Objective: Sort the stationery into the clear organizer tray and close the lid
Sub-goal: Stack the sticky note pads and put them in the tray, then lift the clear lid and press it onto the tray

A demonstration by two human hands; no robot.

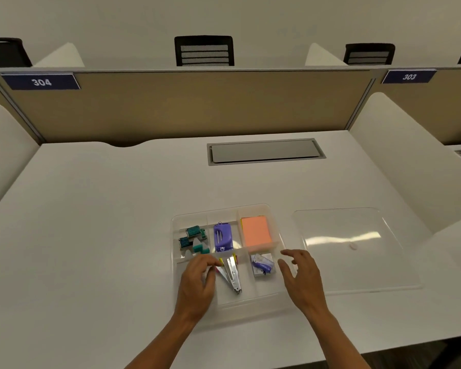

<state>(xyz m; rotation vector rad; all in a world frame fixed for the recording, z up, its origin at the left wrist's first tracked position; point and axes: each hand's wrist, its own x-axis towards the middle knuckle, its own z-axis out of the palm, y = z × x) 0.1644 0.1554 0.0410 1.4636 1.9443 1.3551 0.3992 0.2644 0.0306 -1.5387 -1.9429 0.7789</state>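
The clear organizer tray (253, 312) lies on the white desk in front of me. Its compartments hold teal binder clips (192, 237), a purple stapler-like item (222, 237), an orange sticky-note pad (256, 231), a small clear box with purple pieces (262, 265) and silver metal clips with yellow and pink bits (232, 272). My left hand (197, 286) rests over the tray's front left, fingertips pinched beside the silver clips. My right hand (302, 278) hovers over the tray's right edge, fingers spread, holding nothing. The clear lid (357, 251) lies flat to the tray's right.
A grey cable hatch (264, 151) is set into the desk behind the tray. A beige partition (184, 107) closes the back, white side dividers flank the desk. Black chairs stand beyond.
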